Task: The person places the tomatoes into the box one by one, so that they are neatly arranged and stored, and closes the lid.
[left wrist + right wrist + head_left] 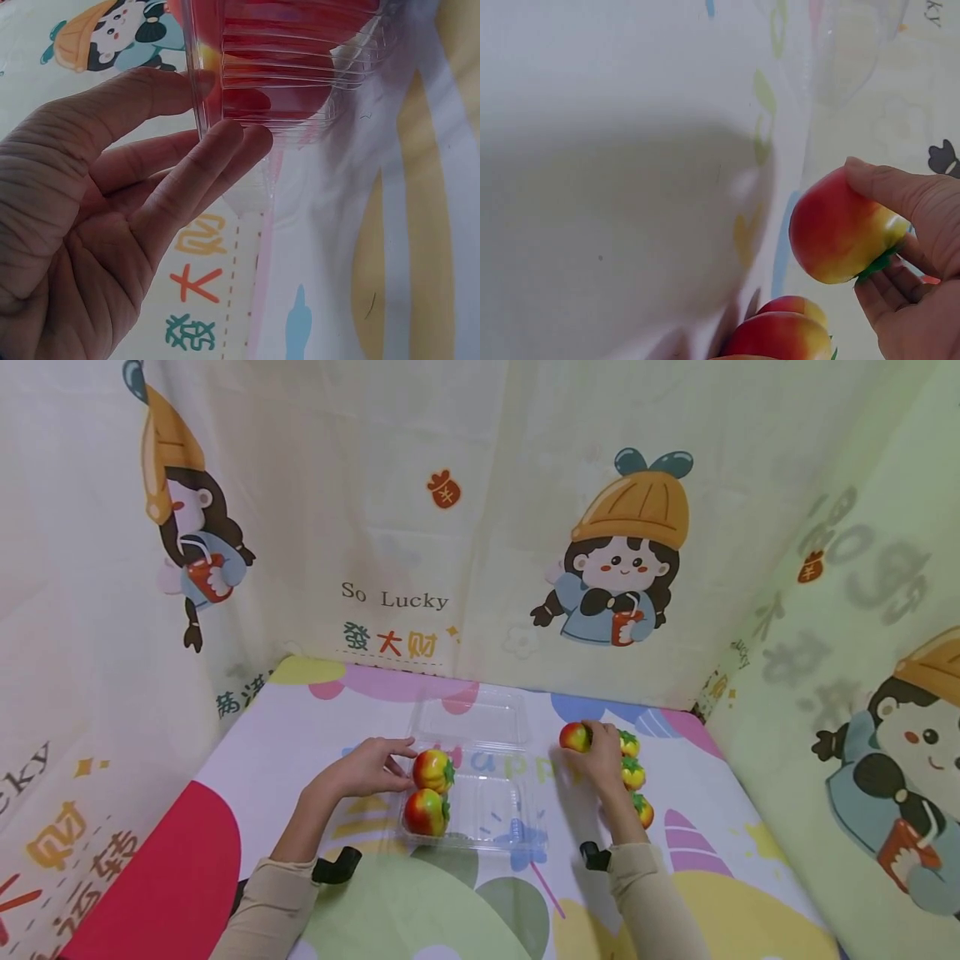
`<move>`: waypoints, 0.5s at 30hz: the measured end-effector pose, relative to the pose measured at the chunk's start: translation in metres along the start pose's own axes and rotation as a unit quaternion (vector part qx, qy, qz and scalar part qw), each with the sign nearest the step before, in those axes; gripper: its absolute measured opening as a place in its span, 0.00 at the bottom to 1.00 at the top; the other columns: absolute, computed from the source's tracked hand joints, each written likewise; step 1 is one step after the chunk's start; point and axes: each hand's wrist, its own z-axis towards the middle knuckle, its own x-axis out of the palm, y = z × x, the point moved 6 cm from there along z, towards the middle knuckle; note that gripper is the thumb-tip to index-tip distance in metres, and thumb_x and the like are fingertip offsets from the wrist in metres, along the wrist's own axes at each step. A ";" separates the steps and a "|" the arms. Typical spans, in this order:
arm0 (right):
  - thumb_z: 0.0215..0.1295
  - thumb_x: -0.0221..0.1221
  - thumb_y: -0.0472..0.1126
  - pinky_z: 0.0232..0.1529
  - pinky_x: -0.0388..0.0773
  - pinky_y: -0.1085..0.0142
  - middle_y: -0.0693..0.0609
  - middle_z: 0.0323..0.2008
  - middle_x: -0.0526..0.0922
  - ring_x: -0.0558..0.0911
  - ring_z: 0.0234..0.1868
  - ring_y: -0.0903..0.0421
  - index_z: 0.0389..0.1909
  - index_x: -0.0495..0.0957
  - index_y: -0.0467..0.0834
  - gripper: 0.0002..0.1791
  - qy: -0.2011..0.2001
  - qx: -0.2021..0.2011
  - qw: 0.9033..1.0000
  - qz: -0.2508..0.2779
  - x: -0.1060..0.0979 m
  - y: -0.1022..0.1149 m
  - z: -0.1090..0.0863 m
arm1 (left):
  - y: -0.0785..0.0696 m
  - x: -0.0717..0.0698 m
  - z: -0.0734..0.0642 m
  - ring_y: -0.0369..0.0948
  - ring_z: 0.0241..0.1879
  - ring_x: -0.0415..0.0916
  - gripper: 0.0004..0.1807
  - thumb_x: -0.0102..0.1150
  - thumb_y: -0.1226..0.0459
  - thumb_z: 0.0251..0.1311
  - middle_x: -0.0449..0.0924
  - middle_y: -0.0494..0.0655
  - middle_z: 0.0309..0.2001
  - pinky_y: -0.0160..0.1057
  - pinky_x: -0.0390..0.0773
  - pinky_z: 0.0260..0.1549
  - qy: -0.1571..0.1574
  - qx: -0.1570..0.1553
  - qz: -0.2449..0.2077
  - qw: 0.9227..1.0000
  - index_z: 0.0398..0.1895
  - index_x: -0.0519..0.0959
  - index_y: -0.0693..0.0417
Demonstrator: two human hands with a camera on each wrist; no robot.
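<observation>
A clear plastic clamshell box [487, 842] lies on the table with its lid folded back. Two red-and-yellow persimmons [426, 812] with green leaf caps sit in its left side. At the box's left edge, my left hand [367, 767] pinches the rim; the left wrist view shows thumb and fingers on the ribbed plastic wall [277, 90]. Off to the right, my right hand [602, 760] grips another persimmon [840, 225] between thumb and fingers, raised off the table in the right wrist view. Several more persimmons [632, 773] stand in a row beside that hand, partly hidden by it.
The open lid [468, 718] extends behind the box. A patterned cloth [600, 893] covers the table, and printed curtains [487, 552] enclose the back and sides. Black wrist straps [337, 866] are on both forearms.
</observation>
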 end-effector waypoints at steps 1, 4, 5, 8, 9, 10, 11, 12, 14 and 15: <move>0.58 0.72 0.39 0.69 0.65 0.41 0.31 0.61 0.68 0.68 0.62 0.35 0.67 0.70 0.31 0.37 -0.006 -0.005 1.000 0.001 -0.002 0.001 -0.002 | 0.000 0.000 0.000 0.44 0.43 0.87 0.39 0.72 0.66 0.59 0.79 0.63 0.62 0.36 0.87 0.37 0.000 0.001 0.000 1.000 0.71 0.67 0.72; 0.58 0.72 0.40 0.69 0.65 0.42 0.31 0.61 0.69 0.68 0.62 0.35 0.66 0.71 0.32 0.37 -0.014 -0.010 1.000 -0.001 -0.004 0.003 -0.007 | -0.001 -0.001 0.000 0.44 0.43 0.87 0.39 0.72 0.65 0.59 0.79 0.63 0.62 0.36 0.86 0.37 -0.001 0.003 0.000 1.000 0.71 0.67 0.73; 0.58 0.72 0.40 0.69 0.65 0.41 0.31 0.61 0.69 0.68 0.62 0.35 0.67 0.70 0.32 0.38 -0.015 -0.008 1.000 0.002 -0.004 0.003 -0.008 | -0.001 0.000 0.000 0.44 0.43 0.87 0.39 0.72 0.65 0.59 0.79 0.63 0.62 0.35 0.86 0.37 -0.001 0.004 0.001 1.000 0.71 0.67 0.73; 0.59 0.72 0.41 0.70 0.64 0.41 0.33 0.61 0.69 0.68 0.62 0.36 0.68 0.69 0.34 0.38 -0.016 0.006 1.000 0.013 -0.005 0.004 -0.014 | -0.001 0.000 0.001 0.43 0.43 0.87 0.38 0.72 0.65 0.59 0.77 0.65 0.64 0.35 0.86 0.37 0.000 0.005 0.002 1.000 0.70 0.69 0.72; 0.59 0.72 0.42 0.70 0.64 0.42 0.34 0.61 0.68 0.68 0.62 0.37 0.68 0.69 0.34 0.38 -0.017 0.010 1.000 0.018 -0.005 0.004 -0.016 | 0.000 0.000 0.001 0.43 0.43 0.87 0.37 0.72 0.65 0.59 0.76 0.65 0.65 0.35 0.86 0.37 -0.001 0.004 0.002 1.000 0.69 0.70 0.72; 0.59 0.72 0.42 0.70 0.64 0.42 0.34 0.61 0.69 0.68 0.62 0.37 0.68 0.69 0.34 0.39 -0.020 0.010 1.000 0.021 -0.006 0.005 -0.018 | 0.000 0.000 0.001 0.43 0.43 0.87 0.36 0.72 0.65 0.59 0.75 0.65 0.66 0.35 0.86 0.37 -0.001 0.002 0.002 1.000 0.69 0.71 0.71; 0.59 0.73 0.42 0.70 0.64 0.42 0.34 0.61 0.69 0.68 0.62 0.37 0.68 0.69 0.34 0.39 -0.023 0.006 0.999 0.026 -0.006 0.006 -0.019 | 0.001 0.001 0.002 0.43 0.43 0.87 0.36 0.72 0.65 0.59 0.75 0.65 0.66 0.35 0.86 0.37 -0.001 0.000 0.002 1.000 0.69 0.71 0.71; 0.58 0.73 0.43 0.70 0.64 0.43 0.34 0.61 0.69 0.68 0.62 0.38 0.68 0.69 0.33 0.39 -0.028 0.003 0.999 0.031 -0.007 0.007 -0.021 | 0.001 0.001 0.002 0.43 0.42 0.87 0.36 0.72 0.65 0.59 0.75 0.66 0.66 0.36 0.87 0.37 -0.001 -0.001 0.002 1.000 0.68 0.72 0.71; 0.57 0.74 0.43 0.69 0.65 0.44 0.34 0.60 0.70 0.69 0.61 0.38 0.67 0.70 0.32 0.39 -0.040 -0.005 0.998 0.041 -0.009 0.010 -0.025 | 0.001 0.001 0.002 0.43 0.43 0.87 0.36 0.72 0.65 0.59 0.76 0.64 0.65 0.36 0.87 0.37 -0.001 -0.001 0.003 1.000 0.69 0.71 0.71; 0.57 0.74 0.43 0.69 0.65 0.44 0.34 0.60 0.71 0.69 0.61 0.38 0.67 0.70 0.32 0.39 -0.045 -0.009 0.998 0.046 -0.010 0.011 -0.027 | 0.001 0.001 0.002 0.43 0.43 0.87 0.37 0.72 0.65 0.59 0.77 0.64 0.64 0.36 0.87 0.37 -0.001 -0.002 0.005 1.000 0.69 0.70 0.71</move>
